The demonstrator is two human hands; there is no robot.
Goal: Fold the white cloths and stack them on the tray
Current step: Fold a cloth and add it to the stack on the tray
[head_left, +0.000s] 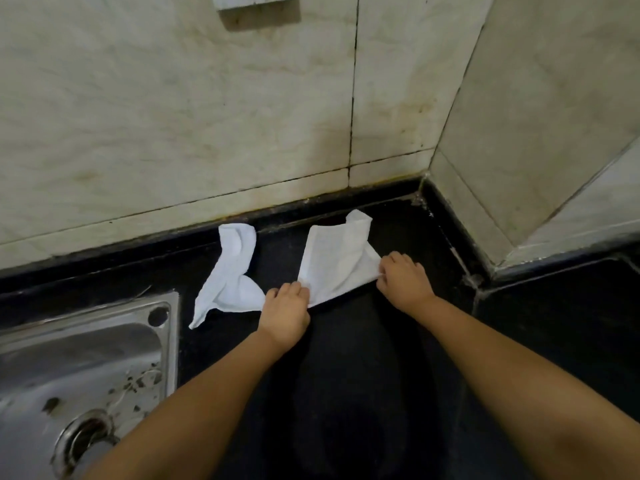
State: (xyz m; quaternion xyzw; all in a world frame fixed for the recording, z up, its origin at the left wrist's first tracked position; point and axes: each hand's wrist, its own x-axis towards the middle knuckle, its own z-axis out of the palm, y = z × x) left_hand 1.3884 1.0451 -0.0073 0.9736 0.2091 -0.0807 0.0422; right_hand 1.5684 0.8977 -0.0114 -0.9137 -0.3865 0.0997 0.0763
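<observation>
- Now both hands work one white cloth (332,258) that lies on the black counter (381,358), near the back wall.
- Left hand (285,311) pinches the near left corner of that cloth, fingers curled over its edge.
- Right hand (403,277) pinches the near right corner in the same way, so the near hem runs taut between the two hands.
- That cloth is partly spread; its far end is rumpled, and one far corner stands up close to the dark strip at the foot of the wall.
- A second white cloth (228,277) lies crumpled on the counter just left of the first, its near edge touching or nearly touching the left hand; which of the two I cannot tell.
- A steel sink (83,358) is set into the counter at the left, with dark specks in the basin and a round drain (86,438) near the bottom edge.
- Pale marbled tiles (173,116) cover the wall behind, and the wall turns a corner at the right.
</observation>
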